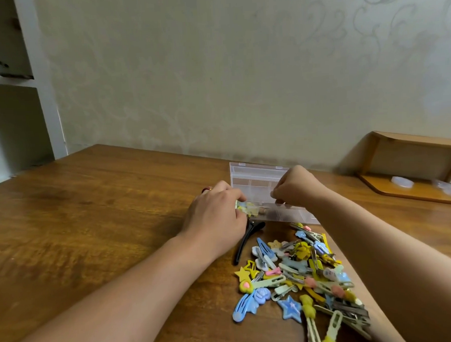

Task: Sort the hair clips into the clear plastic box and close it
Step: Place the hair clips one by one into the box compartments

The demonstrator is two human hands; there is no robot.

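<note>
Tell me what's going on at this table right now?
A person is sorting hair clips. The clear plastic box stands open on the wooden table, its lid up. The left hand holds something yellowish at the box's near left corner; the right hand pinches at its front edge. A pile of clips still waits.

Home room. Evidence: wooden table (90,204), damask-patterned wallpaper (368,32), white built-in wall shelves (8,77), small wooden shelf unit (412,166), heap of children's hair clips (303,274).
</note>
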